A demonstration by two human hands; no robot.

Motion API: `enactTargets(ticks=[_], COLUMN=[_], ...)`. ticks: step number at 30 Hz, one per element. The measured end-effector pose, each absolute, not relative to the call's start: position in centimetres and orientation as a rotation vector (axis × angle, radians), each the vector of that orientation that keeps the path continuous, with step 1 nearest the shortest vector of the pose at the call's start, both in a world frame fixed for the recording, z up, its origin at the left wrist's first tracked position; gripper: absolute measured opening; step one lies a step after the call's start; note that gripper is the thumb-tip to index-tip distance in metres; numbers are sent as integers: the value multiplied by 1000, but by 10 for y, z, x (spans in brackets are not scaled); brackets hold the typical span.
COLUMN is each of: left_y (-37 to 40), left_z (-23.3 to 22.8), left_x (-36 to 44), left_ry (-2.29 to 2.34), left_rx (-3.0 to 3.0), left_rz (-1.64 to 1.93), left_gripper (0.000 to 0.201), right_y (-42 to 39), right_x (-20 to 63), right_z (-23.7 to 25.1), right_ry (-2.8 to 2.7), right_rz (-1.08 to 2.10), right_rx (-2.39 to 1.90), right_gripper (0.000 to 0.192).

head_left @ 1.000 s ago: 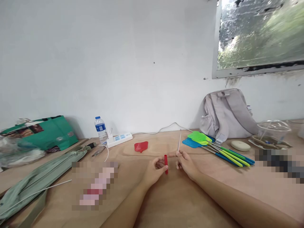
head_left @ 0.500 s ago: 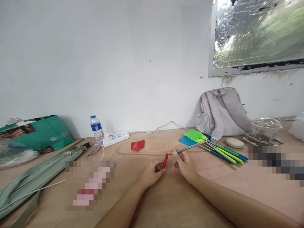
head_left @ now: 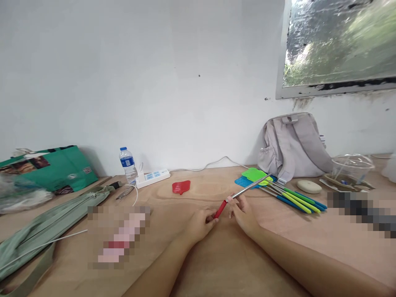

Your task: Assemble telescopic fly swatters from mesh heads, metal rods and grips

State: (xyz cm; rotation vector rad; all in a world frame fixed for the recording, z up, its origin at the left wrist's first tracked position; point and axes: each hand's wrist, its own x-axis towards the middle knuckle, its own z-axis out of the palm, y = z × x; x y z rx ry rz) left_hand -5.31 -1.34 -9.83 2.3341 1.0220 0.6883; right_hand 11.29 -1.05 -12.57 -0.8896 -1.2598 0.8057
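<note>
Worktop [head_left: 222,264]: bare plywood, both forearms stretched forward across it, converging near middle. Backpack [head_left: 293,146] against wall at right. Swatter bundle [head_left: 278,192] lying just right of hands.

Left hand [head_left: 199,225]: knuckles up, fingers curled, pinching lower end of red handle [head_left: 220,209].

Right hand [head_left: 243,214]: fingers closed on metal rod [head_left: 249,189] just above handle.

Rod tilted up-right from handle, far tip over swatter bundle. Red swatter head [head_left: 181,187] lies apart, further back on worktop, left of hands.
</note>
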Motion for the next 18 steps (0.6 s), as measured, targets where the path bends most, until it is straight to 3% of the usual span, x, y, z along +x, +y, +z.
enactTargets(ticks=[10, 18], left_y=[-14, -15], left_z=[-99, -100], left_x=[-53, -51], left_ry=[1061, 1054], left_rx=[2401, 2359], left_rz=[661, 702], left_gripper=[32, 26], right_y=[-5, -2], right_x=[119, 122], right_z=[-125, -127], right_ry=[-1257, -1271], right_rz=[798, 825], right_rx=[-956, -947], right_gripper=[34, 35])
